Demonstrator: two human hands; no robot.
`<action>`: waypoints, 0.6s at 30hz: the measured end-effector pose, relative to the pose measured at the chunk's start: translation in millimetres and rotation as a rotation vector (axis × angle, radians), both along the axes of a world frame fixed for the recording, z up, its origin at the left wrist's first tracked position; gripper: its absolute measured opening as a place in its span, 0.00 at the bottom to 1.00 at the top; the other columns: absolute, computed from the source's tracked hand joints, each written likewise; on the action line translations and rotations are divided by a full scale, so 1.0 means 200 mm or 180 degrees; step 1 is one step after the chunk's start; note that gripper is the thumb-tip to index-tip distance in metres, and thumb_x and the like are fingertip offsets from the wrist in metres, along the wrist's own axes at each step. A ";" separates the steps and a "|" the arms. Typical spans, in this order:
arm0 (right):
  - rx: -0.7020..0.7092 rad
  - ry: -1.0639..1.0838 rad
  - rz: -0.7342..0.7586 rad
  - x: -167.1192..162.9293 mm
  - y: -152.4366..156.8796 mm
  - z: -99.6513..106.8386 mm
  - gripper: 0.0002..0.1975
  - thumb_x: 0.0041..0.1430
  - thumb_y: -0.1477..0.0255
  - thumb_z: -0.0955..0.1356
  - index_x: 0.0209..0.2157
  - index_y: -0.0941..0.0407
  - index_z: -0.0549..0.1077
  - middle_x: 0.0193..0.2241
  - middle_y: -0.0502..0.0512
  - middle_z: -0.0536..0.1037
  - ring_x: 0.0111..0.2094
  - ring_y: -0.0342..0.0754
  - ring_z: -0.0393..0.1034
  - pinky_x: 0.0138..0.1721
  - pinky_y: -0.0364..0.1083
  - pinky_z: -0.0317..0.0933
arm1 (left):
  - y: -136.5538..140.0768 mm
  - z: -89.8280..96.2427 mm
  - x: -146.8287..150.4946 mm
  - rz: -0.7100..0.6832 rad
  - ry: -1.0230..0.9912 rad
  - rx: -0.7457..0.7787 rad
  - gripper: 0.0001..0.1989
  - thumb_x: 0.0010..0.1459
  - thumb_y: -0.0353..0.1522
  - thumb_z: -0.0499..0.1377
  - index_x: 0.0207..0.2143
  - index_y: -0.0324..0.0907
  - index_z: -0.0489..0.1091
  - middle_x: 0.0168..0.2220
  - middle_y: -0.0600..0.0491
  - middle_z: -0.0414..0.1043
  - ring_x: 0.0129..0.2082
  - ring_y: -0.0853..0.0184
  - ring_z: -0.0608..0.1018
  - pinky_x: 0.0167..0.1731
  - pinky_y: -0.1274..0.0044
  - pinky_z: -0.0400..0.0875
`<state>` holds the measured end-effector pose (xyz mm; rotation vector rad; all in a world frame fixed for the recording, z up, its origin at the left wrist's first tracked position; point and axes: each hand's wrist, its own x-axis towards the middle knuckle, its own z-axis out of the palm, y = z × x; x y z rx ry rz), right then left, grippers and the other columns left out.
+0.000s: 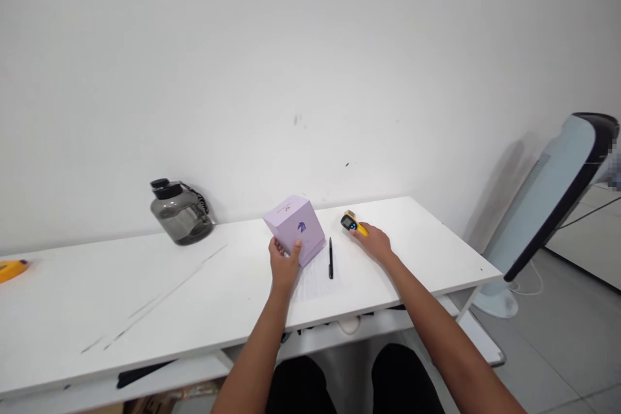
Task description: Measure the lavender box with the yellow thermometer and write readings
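Lilac box (301,233), flat sides, gripped by left fingers (295,250); right fingers (363,239) closed round yellow plastic thermometer (348,222).

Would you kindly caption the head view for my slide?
Left hand holds a purple box; right hand grips a yellow device.

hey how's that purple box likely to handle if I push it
The box is probably fairly stiff: its edges look straight and its faces flat in the left hand. Those flat sides suggest sliding or tipping rather than rolling. Its weight is uncertain, since its contents don't show.
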<state>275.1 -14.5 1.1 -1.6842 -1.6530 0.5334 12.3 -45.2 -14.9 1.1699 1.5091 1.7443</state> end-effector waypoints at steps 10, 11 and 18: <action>0.0070 0.2693 0.0766 -0.26 -0.23 -0.13 0.27 0.44 0.56 0.75 0.43 0.55 0.71 0.32 0.50 0.73 0.32 0.47 0.66 0.36 0.47 0.63 | 0.00 0.00 -0.01 -0.0024 0.0315 -0.0089 0.45 0.50 0.48 0.65 0.65 0.42 0.52 0.66 0.38 0.55 0.64 0.51 0.65 0.61 0.61 0.63; -0.0016 0.2823 0.0811 -0.30 -0.26 -0.13 0.26 0.43 0.58 0.75 0.41 0.56 0.71 0.30 0.50 0.72 0.31 0.46 0.65 0.35 0.47 0.63 | 0.00 0.00 -0.01 -0.0010 0.0339 -0.0088 0.45 0.50 0.48 0.65 0.65 0.42 0.52 0.67 0.38 0.54 0.64 0.50 0.64 0.61 0.60 0.63; 0.0061 0.2270 0.1382 -0.42 -0.35 -0.10 0.19 0.43 0.71 0.72 0.41 0.53 0.72 0.31 0.47 0.73 0.32 0.45 0.65 0.38 0.46 0.63 | 0.00 0.00 0.00 0.0022 0.0349 0.0065 0.42 0.51 0.47 0.65 0.63 0.42 0.55 0.64 0.39 0.58 0.61 0.54 0.68 0.61 0.62 0.63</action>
